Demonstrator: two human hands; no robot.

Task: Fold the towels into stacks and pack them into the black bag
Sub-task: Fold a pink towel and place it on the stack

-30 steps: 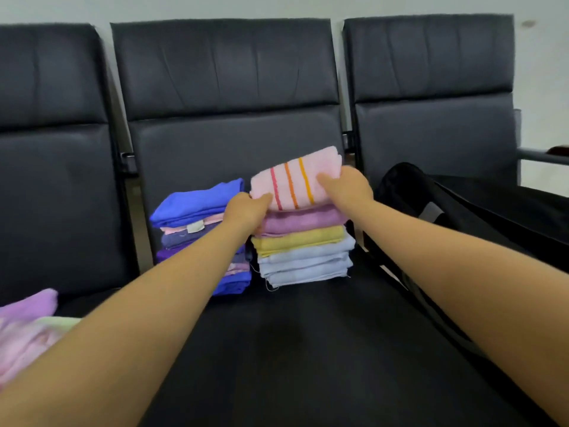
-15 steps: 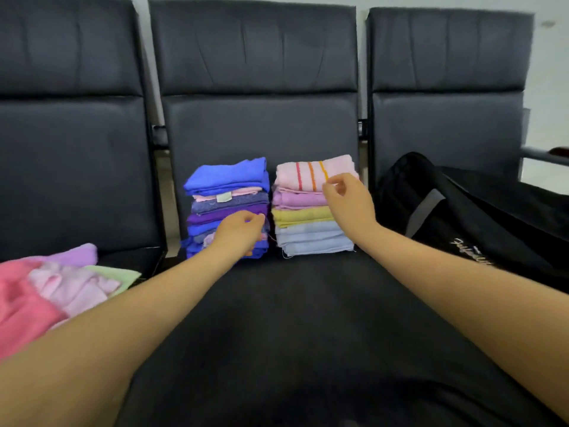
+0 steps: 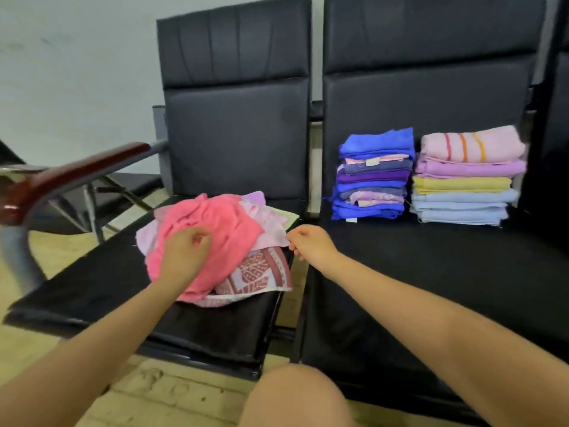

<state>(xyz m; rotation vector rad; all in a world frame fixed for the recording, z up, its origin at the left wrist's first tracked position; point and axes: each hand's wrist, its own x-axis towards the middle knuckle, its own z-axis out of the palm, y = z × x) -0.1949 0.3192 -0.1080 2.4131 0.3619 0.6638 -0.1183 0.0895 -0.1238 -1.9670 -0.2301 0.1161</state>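
Fingers (image 3: 197, 238) rest on crumpled pink towel (image 3: 221, 229).

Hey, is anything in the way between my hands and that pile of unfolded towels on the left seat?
Nothing visible is. The left hand is already over the pink towel on top of the unfolded pile, apparently touching it. The right hand is at the pile's right edge, by the pale pink cloth.

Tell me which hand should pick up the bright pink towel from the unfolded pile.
Left, probably. The left hand already rests on the bright pink towel, fingers curled into its cloth. The right hand sits at the pile's right edge, by the pale pink cloth.
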